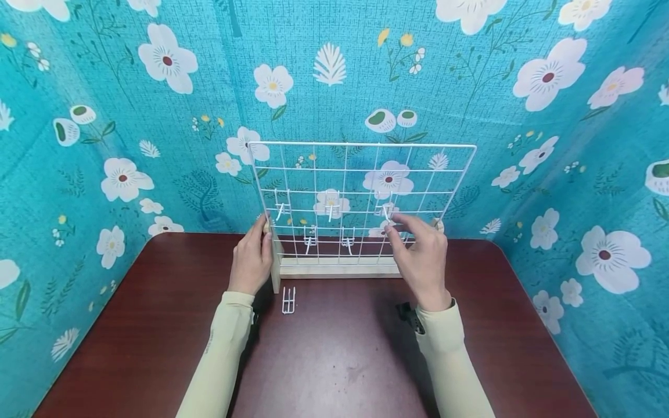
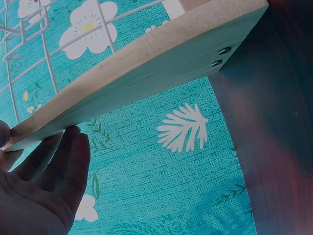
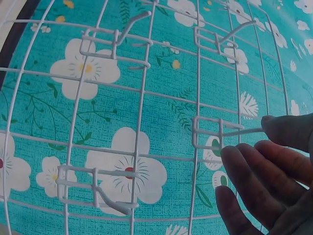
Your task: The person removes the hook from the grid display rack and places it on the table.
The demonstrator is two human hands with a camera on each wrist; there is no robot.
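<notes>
A white wire grid panel stands upright on a wooden stand at the back of the table. Several white wire hooks hang on it in two rows. My left hand grips the stand's left wooden post, thumb at the front edge and fingers along the outer side. With thumb and fingertips, my right hand pinches the prong of the upper right hook, which sits against the grid wires. Another loose hook lies on the table near the stand's left foot.
The dark red-brown table has rounded far corners. Behind and on both sides hangs a teal flowered cloth, close behind the grid. Two screws show low on the left post.
</notes>
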